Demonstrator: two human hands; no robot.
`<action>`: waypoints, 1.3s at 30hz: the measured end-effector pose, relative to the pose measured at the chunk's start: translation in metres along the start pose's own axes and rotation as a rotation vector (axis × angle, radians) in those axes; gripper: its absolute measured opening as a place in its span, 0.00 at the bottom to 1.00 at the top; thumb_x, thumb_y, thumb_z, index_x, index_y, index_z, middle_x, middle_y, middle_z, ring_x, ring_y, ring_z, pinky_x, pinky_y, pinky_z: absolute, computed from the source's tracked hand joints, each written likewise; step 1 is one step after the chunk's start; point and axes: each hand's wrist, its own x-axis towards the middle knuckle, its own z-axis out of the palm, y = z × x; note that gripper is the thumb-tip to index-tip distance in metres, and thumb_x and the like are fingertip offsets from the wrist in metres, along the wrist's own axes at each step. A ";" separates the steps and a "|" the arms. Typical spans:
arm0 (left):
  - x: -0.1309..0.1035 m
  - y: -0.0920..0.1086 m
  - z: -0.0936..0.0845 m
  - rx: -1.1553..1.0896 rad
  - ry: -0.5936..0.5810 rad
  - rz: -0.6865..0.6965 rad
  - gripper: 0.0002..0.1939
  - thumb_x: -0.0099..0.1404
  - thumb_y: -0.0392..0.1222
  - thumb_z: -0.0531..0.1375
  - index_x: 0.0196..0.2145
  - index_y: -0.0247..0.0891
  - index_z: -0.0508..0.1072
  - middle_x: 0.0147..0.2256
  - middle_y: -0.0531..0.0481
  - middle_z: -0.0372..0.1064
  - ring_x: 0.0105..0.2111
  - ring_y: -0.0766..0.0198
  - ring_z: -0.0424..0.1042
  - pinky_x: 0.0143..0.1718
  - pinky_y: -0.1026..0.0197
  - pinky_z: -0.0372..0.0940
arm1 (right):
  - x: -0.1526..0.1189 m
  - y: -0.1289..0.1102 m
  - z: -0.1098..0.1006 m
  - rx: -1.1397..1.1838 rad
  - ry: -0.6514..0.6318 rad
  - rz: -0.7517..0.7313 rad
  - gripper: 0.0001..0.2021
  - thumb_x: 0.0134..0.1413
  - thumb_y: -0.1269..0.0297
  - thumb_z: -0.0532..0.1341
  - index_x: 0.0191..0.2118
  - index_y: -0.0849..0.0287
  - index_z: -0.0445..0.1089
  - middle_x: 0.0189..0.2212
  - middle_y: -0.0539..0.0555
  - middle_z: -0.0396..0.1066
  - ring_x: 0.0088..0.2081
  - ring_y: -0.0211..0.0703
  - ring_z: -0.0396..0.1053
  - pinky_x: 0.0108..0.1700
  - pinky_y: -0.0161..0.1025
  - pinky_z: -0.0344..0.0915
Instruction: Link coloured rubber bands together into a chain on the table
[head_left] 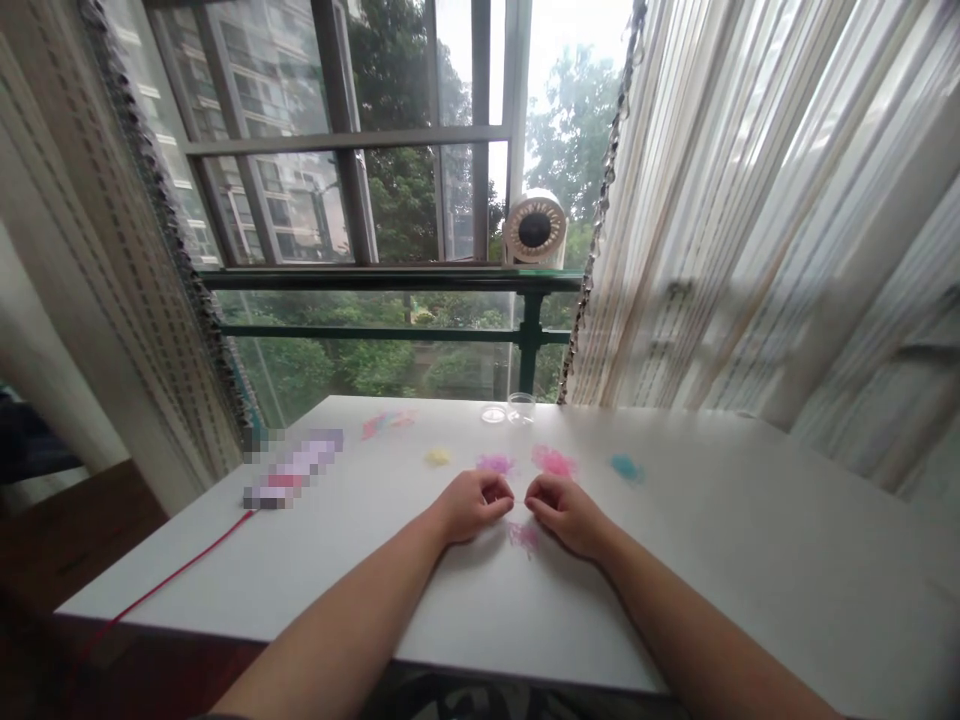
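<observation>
My left hand [478,507] and my right hand [564,513] are close together over the middle of the white table [315,590]. The fingers of each are pinched, thumb against forefinger. A faint pale strand seems to span the small gap between the fingertips; its kind is too fine to make out. Just below the fingertips lies a loose pink-purple heap [523,538] of thin, loop-like bits. Behind my left hand sits a purple heap [496,464], and behind my right hand a bright pink heap [554,461].
Farther out lie a yellow heap [438,457], a teal heap [627,468] and a mixed pink one [388,423]. Clear round containers [520,409] stand at the back edge. On the left, a blurred-out device [300,470] trails a red cable [180,572]. A fan [535,230] stands by the window.
</observation>
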 end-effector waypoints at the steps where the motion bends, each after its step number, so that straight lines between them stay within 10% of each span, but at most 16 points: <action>1: 0.000 0.000 0.000 0.008 0.003 -0.001 0.10 0.54 0.43 0.57 0.30 0.34 0.73 0.22 0.52 0.65 0.22 0.70 0.60 0.24 0.68 0.56 | 0.000 0.000 0.000 -0.005 -0.003 0.000 0.05 0.48 0.67 0.55 0.26 0.61 0.65 0.18 0.47 0.59 0.22 0.33 0.54 0.24 0.31 0.52; 39: 0.004 -0.010 -0.005 -0.071 -0.005 0.015 0.11 0.55 0.40 0.55 0.34 0.32 0.72 0.26 0.50 0.69 0.24 0.70 0.62 0.26 0.68 0.57 | 0.001 -0.010 -0.007 0.069 0.002 -0.026 0.04 0.45 0.66 0.56 0.25 0.62 0.65 0.17 0.45 0.57 0.21 0.31 0.52 0.23 0.31 0.50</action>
